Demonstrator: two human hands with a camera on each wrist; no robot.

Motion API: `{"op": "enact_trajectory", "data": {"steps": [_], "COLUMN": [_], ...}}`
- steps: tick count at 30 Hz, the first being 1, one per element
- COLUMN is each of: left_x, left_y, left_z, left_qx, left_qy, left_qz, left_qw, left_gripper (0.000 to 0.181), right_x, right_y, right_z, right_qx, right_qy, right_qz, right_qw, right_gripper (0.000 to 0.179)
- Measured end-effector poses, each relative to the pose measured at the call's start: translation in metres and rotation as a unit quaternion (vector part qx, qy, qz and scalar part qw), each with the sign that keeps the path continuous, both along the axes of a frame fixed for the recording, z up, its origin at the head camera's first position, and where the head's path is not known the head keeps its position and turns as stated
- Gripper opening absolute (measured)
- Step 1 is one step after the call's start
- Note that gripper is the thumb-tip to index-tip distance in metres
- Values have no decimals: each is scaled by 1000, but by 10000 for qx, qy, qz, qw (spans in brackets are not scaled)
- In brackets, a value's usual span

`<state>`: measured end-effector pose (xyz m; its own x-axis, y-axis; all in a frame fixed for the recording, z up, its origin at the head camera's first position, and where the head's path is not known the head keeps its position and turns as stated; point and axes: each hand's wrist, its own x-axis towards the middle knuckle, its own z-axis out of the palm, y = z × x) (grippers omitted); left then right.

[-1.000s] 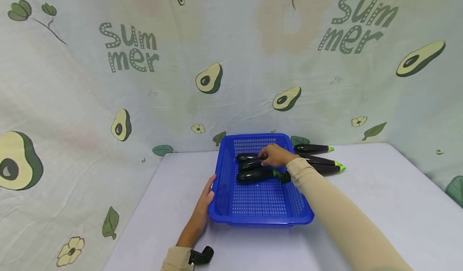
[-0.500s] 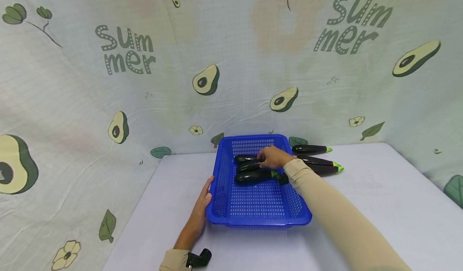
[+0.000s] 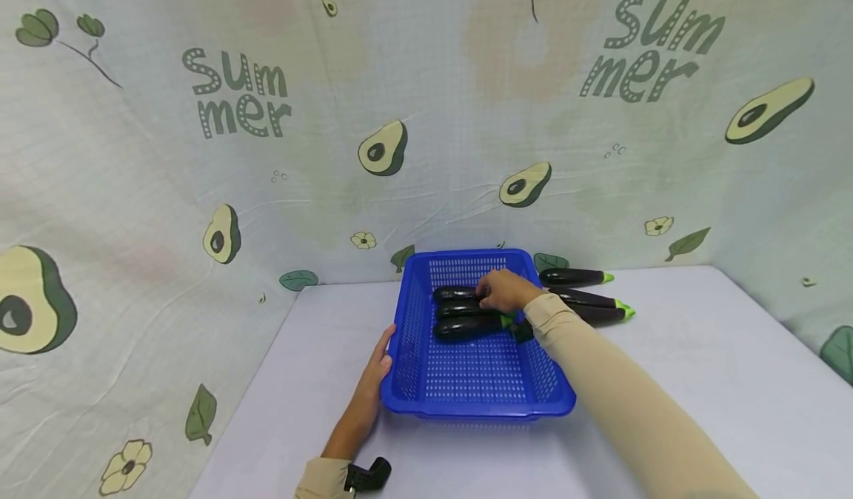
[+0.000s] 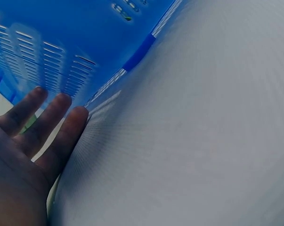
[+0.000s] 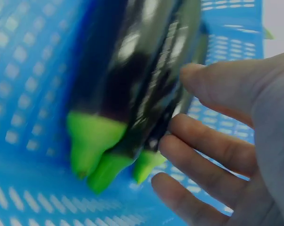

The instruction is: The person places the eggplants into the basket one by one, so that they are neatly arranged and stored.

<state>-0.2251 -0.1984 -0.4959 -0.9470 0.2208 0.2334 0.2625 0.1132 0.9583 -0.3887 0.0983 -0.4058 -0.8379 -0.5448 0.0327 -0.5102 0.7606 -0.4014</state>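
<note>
Three dark eggplants lie side by side in a blue perforated plastic basket: a front eggplant, a middle eggplant and a rear eggplant. My right hand reaches in over their stem ends and hides part of the rear two. In the right wrist view its thumb and loosely extended fingers stand apart, fingertips right at the outermost eggplant, none gripped. Green caps show beside them. My left hand rests with straight fingers against the basket's left side; the left wrist view shows three fingertips at its slotted wall.
Right of the basket several more eggplants lie on the white table, including one at the back and others partly behind the right sleeve. A printed cloth hangs behind and beside the table.
The middle eggplant has settled from slightly tilted to lying level between the other two, and my right hand's fingers have loosened from it. My left hand stays at the basket's side.
</note>
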Motion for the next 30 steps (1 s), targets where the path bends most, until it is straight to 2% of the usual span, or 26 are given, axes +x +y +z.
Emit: {"op": "enact_trajectory", "data": {"steps": [3,7,14,18,22,28,30], "left_x": [0,2,2,2,1,0,0], "left_y": [0,-1,-1,-1,0,1,1], "left_z": [1,1,1,2,2,2,1], "left_qx": [10,0,4,-13,-23,-40,-32], "left_qy": [10,17,-25,-26,-39,-66,-72], "left_qz": [0,31,59,55,70,35,38], "left_qw": [10000,10000,10000,10000,10000,10000,10000], "left_gripper": [55,56,56,56,57,57,56], "right_x": [1,8,30,43,55,75,82], "right_y": [2,11,45,70,93,118,123], "right_z": [3,14,34,37,31,14,8], "right_qx": [-612,-1406,-2458,-2875,-3136,-2878,-2879], "right_qy": [102,35,13,-42,-55,207,258], "right_qz": [26,-83,-592,-799,-989,-1367,-1376], "right_qw": [9981,9900,9675,9544,9444,9477,9474], "right_gripper": [27,27,33,38,41,40,40]}}
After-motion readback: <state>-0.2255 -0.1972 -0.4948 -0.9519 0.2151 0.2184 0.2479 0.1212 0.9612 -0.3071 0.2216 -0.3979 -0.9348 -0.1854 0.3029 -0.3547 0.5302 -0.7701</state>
